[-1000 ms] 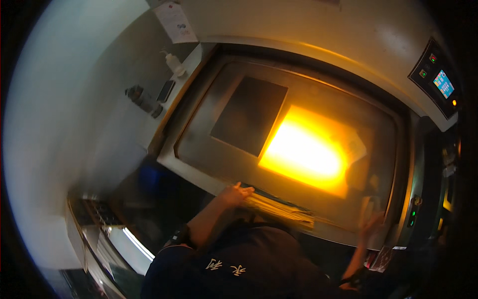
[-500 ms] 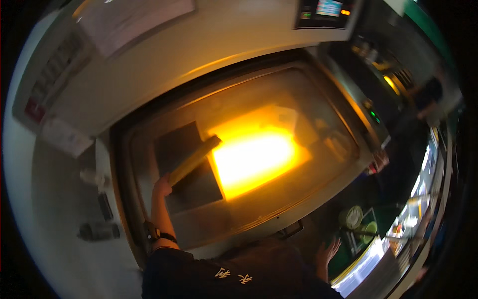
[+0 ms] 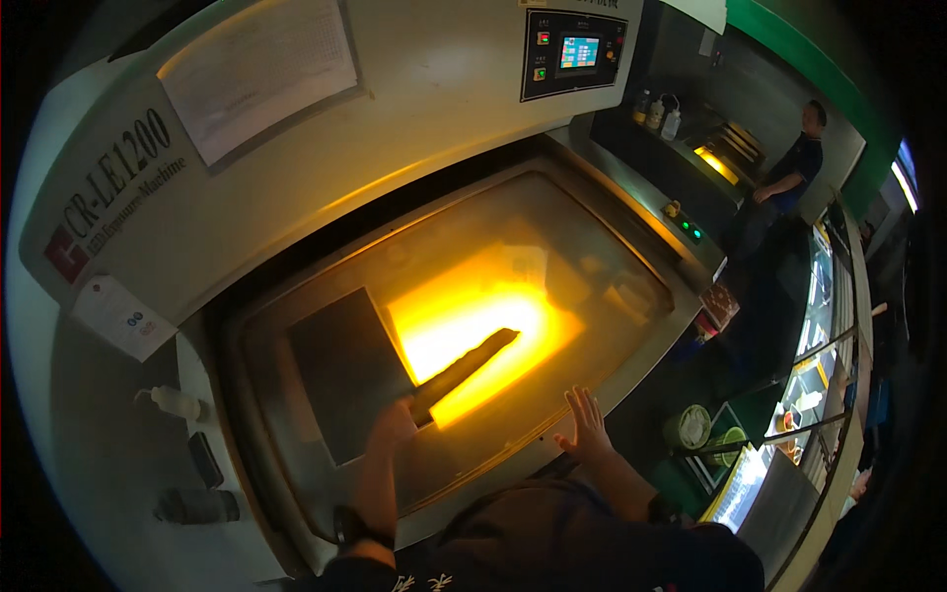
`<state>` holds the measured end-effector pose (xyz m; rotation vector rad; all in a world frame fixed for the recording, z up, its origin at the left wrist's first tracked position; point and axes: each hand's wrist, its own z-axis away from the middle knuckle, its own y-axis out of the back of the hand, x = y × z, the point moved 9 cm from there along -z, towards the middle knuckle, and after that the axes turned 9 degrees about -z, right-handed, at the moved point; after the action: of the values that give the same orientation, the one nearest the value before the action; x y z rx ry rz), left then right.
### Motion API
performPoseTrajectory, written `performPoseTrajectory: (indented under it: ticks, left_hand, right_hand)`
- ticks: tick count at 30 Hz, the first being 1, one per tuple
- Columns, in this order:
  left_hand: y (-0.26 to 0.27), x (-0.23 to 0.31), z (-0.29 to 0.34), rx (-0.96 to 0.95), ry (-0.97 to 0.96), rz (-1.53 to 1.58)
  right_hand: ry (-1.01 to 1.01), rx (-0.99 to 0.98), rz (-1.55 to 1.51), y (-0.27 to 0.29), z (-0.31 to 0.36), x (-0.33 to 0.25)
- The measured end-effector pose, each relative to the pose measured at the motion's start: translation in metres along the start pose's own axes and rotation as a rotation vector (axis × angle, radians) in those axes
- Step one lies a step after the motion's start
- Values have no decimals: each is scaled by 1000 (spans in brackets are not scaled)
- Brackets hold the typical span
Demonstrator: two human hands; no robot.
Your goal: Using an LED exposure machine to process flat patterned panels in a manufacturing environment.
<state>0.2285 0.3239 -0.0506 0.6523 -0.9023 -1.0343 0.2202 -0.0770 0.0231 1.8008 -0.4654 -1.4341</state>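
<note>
My left hand (image 3: 395,422), slightly blurred, grips the near end of a long, dark, narrow bar (image 3: 469,371). The bar slants up to the right across a brightly lit yellow panel (image 3: 493,296); its exact kind is hard to make out against the glare. Left of the lit area, a dark rectangular sheet (image 3: 345,365) lies on the glassy bed (image 3: 473,454) of a large machine. Over the bed's front edge, my right hand (image 3: 586,426) is open with its fingers spread, holding nothing.
The machine's pale housing (image 3: 414,89) rises behind the bed, with a control panel (image 3: 572,57). A small bottle (image 3: 176,402) and a dark phone-like slab (image 3: 205,460) rest at the left. Green-rimmed tubs (image 3: 691,427) are at the right; another person (image 3: 795,163) stands farther back.
My left hand has carried the bar rightward, from over the dark sheet onto the lit panel. My right hand has come up from low at the right to the bed's front edge. The view has shifted.
</note>
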Motion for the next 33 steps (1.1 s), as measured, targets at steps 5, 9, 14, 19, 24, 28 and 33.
performPoseTrajectory:
  ticks: [5, 9, 14, 19, 24, 28, 33]
  left_hand:
    - [-83, 62, 86, -214, -87, -79]
    - [-138, 50, 84, -31, -33, -251]
    - [-111, 96, 114, 41, 251, -206]
    - [-134, 154, 126, 241, 393, -353]
    - [-170, 230, 109, 208, 427, -170]
    - [-199, 250, 107, 344, 348, 35]
    - [-279, 234, 137, 149, 253, 525]
  right_hand:
    - [468, -491, 445, -29, -48, -30]
    - [512, -893, 461, -91, -64, 13]
    - [680, -755, 402, -80, -77, 24]
    - [758, -600, 441, -28, -85, 38]
    - [793, -572, 470, -1, -98, 101]
    - [668, -640, 274, -18, -104, 188]
    - [344, -612, 487, -39, -125, 299]
